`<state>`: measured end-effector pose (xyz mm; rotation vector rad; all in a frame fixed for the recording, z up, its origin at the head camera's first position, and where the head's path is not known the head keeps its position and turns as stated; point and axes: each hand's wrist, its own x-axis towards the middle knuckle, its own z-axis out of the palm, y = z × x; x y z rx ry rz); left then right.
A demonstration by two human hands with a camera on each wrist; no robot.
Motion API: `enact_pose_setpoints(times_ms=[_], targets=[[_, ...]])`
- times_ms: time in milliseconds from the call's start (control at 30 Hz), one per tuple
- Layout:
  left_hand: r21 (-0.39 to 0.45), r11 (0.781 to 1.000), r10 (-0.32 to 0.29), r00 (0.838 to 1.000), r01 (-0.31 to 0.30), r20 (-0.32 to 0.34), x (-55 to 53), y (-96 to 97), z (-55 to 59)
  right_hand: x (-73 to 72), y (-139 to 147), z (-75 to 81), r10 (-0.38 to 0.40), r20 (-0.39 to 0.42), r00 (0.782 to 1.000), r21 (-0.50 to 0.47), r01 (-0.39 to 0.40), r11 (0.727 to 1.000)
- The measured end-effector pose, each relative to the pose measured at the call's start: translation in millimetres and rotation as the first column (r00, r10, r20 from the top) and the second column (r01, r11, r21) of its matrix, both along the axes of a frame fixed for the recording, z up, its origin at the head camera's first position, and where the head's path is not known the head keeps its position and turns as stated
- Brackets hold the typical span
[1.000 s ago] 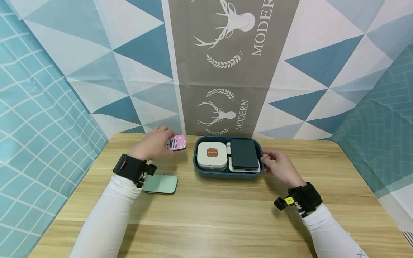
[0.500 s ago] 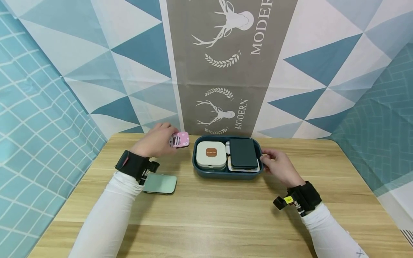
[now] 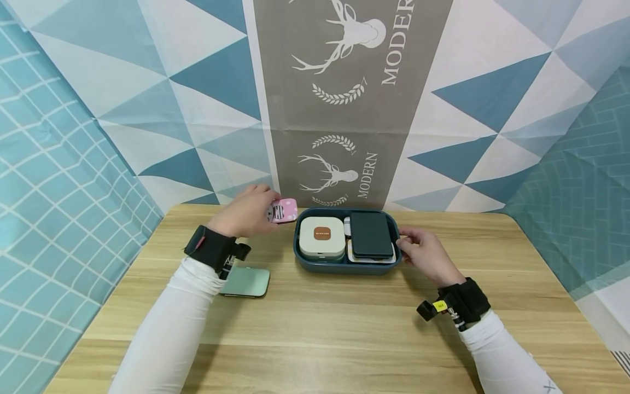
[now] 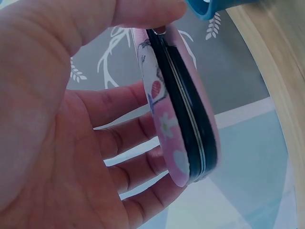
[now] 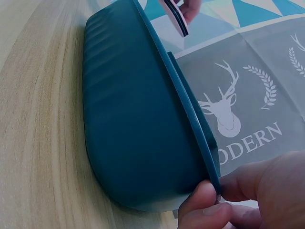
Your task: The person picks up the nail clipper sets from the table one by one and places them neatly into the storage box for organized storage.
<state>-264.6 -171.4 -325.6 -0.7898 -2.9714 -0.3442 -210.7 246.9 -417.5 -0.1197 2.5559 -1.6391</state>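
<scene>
Raised above the table at the left of the basket, my left hand pinches a small pink patterned case by its edge. In the left wrist view, that pink case has a black side with a metal rim, held between thumb and fingers. A dark blue oblong basket sits on the table. My right hand pinches its right end; the right wrist view has thumb and fingers on the basket's rim. Inside are a cream square case with a brown label and a dark flat box.
A mint green flat case lies on the wooden table, partly behind the left wrist strap. White pieces show under the dark box. A patterned cloth backdrop rises behind the table's far edge.
My left hand has moved right with the pink case, bringing it close to the basket's left end. My right hand stays at the basket's right end.
</scene>
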Motion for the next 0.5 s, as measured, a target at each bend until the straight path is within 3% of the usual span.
enact_pose_setpoints(times_ms=[500], targets=[[-0.003,0.999,-0.033,0.999,0.032,-0.021,-1.9,19.5,7.1,0.3,0,0.8,0.001,0.006,1.000,0.003,-0.001,1.000]])
